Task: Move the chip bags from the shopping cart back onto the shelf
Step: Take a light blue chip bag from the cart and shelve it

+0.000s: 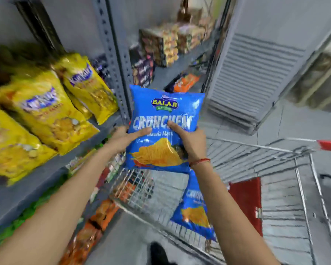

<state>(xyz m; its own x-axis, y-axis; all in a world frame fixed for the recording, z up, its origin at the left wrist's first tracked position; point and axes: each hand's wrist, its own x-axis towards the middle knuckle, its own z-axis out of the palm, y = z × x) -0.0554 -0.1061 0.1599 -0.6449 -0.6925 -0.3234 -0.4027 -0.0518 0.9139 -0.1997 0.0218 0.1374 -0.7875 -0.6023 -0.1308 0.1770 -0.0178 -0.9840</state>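
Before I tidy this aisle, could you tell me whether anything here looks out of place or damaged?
Only the stock awaiting return: one blue chip bag is held in the left hand and right hand, and another blue bag lies in the cart. The yellow bags lean unevenly on the shelf. Nothing looks torn or spilled.

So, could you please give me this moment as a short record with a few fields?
held item: blue chip bag, upright, above the cart
left hand: grips the bag's left edge
right hand: grips the bag's right side
shopping cart: one more blue bag inside
shelf: yellow snack bags standing on it, left of the held bag
task state: bag not yet on the shelf
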